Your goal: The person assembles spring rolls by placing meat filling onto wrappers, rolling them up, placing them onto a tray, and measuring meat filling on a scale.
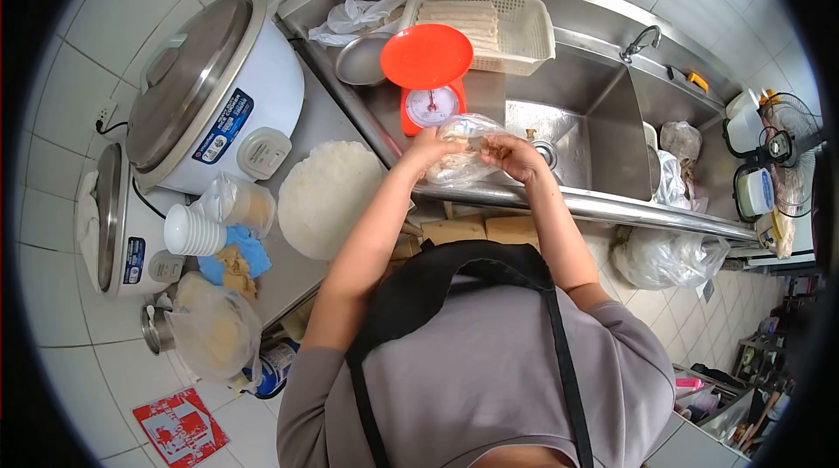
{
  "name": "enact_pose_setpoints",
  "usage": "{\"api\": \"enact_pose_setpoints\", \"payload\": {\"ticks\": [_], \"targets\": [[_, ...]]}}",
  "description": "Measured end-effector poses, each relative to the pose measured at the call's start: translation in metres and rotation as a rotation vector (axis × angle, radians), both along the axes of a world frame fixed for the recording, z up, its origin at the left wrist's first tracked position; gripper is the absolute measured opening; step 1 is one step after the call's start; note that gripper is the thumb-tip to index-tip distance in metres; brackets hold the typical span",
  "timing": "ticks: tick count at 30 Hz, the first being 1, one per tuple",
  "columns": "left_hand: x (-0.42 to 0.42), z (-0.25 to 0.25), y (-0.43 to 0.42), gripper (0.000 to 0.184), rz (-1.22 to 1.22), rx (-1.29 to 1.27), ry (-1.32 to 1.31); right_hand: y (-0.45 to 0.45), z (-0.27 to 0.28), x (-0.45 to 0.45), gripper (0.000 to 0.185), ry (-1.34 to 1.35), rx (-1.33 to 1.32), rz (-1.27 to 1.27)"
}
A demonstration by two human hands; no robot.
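Observation:
A clear plastic bag (461, 169) with pale contents is between my two hands, over the front edge of the steel sink counter. My left hand (426, 152) is closed on the bag's left side. The fingers of my right hand (516, 157) are bent and pinch the bag at its right side. What exactly the bag holds is hard to make out. Just beyond my left hand stands a red kitchen scale (433, 107) with a round dial and a wide red pan (426, 57) on top. The bag partly overlaps the scale's base.
A cream plastic basket (527, 31) with pale rolls sits behind the scale, near a metal bowl (363, 60). The sink basin (594, 140) and faucet (642, 42) are to the right. A large rice cooker (271, 92), white cups (194, 230) and a pale round board (330, 200) lie left.

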State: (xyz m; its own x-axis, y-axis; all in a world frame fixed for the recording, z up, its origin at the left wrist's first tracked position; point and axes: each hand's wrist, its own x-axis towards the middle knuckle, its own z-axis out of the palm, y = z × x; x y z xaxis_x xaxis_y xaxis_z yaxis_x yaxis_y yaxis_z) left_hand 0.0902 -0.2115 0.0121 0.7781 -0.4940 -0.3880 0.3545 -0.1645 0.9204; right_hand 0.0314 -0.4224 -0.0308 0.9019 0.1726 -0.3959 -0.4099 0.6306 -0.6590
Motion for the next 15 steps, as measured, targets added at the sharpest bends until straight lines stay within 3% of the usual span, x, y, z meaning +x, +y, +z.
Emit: {"api": "enact_pose_setpoints", "payload": {"ticks": [2, 6, 9, 15], "targets": [[0.007, -0.020, 0.002, 0.042, 0.022, 0.118, -0.235, 0.007, 0.002, -0.003, 0.028, -0.011, -0.160, -0.068], [0.000, -0.021, -0.001, 0.036, 0.173, -0.028, -0.055, 0.020, -0.003, 0.003, 0.026, -0.130, -0.475, -0.121], [-0.005, -0.011, -0.002, 0.038, 0.261, -0.158, 0.111, 0.025, -0.003, 0.010, 0.027, -0.111, -0.550, -0.100], [-0.005, -0.009, 0.001, 0.046, 0.262, -0.665, 0.402, 0.042, 0.010, 0.008, 0.035, 0.003, -0.259, -0.091]]}}
